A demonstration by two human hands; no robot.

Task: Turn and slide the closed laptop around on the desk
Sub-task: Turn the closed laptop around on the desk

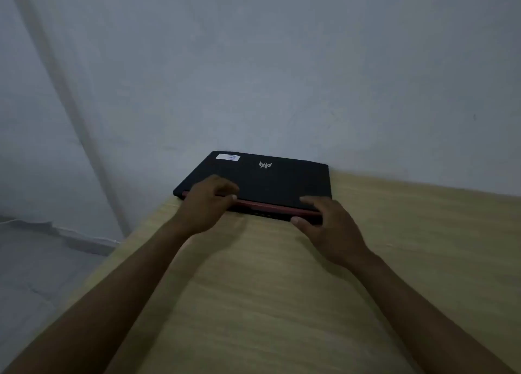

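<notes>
A closed black laptop with a silver logo, a white sticker and a red strip along its near edge lies at the far left corner of the light wooden desk, its back edge against the wall. My left hand grips the near edge at the laptop's left side, fingers curled over the lid and thumb on the red strip. Over at the near right corner my right hand holds on, fingers resting on the lid and thumb against the front edge.
A grey wall rises directly behind the laptop. The desk's left edge runs diagonally beside my left forearm, with grey floor below it. Bare wooden surface stretches to the right and toward me.
</notes>
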